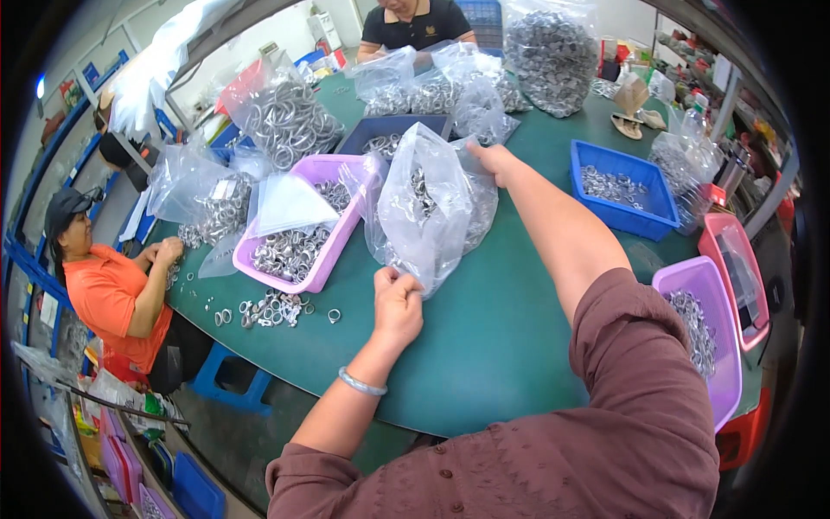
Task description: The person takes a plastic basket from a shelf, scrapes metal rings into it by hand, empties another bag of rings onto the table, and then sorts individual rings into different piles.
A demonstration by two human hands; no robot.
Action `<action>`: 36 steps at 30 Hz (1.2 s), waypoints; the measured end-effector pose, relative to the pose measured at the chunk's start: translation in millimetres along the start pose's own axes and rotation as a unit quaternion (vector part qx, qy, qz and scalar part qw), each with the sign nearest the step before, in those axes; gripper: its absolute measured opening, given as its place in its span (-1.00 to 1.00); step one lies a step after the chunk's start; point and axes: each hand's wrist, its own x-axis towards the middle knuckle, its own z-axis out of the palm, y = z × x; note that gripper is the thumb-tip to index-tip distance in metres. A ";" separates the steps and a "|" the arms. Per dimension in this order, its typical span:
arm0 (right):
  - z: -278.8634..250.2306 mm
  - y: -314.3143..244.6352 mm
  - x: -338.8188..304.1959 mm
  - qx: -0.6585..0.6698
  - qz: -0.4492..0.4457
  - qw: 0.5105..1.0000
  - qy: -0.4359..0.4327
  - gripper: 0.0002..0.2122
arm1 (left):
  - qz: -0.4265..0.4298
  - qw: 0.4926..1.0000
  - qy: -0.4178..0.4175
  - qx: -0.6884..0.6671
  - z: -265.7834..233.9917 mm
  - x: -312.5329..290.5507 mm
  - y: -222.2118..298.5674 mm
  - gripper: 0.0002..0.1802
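Note:
A clear plastic bag [430, 227] with small silver metal rings inside is stretched between my hands above the green table, its mouth spread toward me. My left hand [399, 305] is closed on the bag's near lower edge. At the far right side of the bag, my right hand [492, 163] pinches its rim. Just left of the bag stands a pink tray [320, 275] of metal rings, with a flat clear plastic sheet [296, 201] lying over part of it. Several loose rings [275, 308] lie on the table in front of that tray.
A blue tray [625, 227] of metal pieces is to the right, and a purple tray [724, 346] stands nearer me. Filled bags [290, 121] and a dark tray [350, 143] line the far side. A person in orange [117, 294] works at left; another person [418, 28] sits opposite.

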 end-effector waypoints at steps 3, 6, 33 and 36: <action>10.6 -11.6 23.3 0.072 -0.070 0.995 -0.019 -0.62 | 0.011 0.998 -0.026 -0.060 1.6 -0.8 12.8 -0.84; 18.2 -43.0 -10.6 0.172 -0.172 0.967 -0.080 -0.78 | 0.012 0.990 -0.094 -0.100 21.1 -8.7 36.1 -0.81; -149.5 -81.1 -163.5 0.389 -0.376 0.722 -0.431 -0.75 | -0.090 0.982 -0.144 -0.080 76.1 71.4 8.9 -0.89; -97.8 -78.7 -166.3 0.383 -0.375 0.699 -0.473 -0.73 | -0.204 0.912 -0.111 -0.338 44.9 120.3 -15.6 -0.79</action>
